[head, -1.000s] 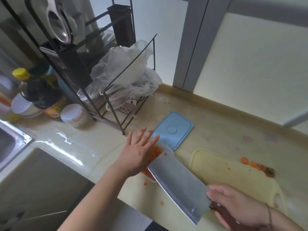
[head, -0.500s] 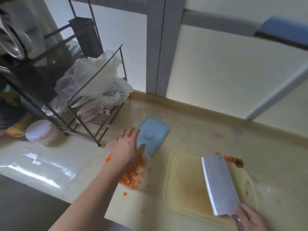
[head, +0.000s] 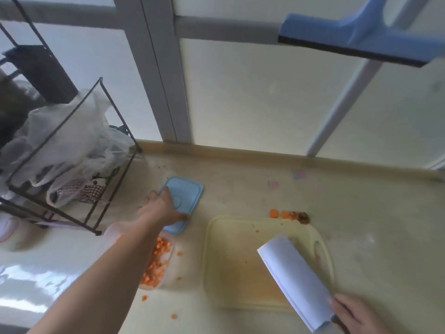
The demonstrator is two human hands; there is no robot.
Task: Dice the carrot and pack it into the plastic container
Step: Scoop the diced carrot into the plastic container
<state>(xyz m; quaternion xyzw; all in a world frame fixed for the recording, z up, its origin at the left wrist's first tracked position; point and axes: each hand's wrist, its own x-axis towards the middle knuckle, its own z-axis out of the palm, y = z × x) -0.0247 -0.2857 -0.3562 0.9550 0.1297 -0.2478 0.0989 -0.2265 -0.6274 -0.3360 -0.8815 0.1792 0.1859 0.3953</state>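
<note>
In the head view, the landmark is the pale yellow plastic cutting board [head: 231,261], which lies on the beige table [head: 361,213]. On the board's right part rests the wide steel cleaver [head: 295,280], its blade flat and pointing away from the person. The right hand [head: 354,314] grips the cleaver's handle at the near right corner of the board, with fingers curled around it.

Left of the board stands the clear plastic container [head: 166,268], and inside it are the small orange diced carrot pieces [head: 156,263]. The left forearm crosses over the container and hides a part of it. A few carrot bits lie on the table around the container.

Behind the container, to the far left of the board, lies the light blue rectangular plastic lid [head: 187,196]. The left hand [head: 160,209] rests on this lid, the fingers over its left edge and the thumb at its near side; whether it already grasps the lid I cannot tell.

Just behind the board's far right corner lie some orange carrot scraps [head: 286,214]. Far left of the board stands a black wire rack [head: 72,165] holding crumpled clear plastic bags [head: 67,141].
</note>
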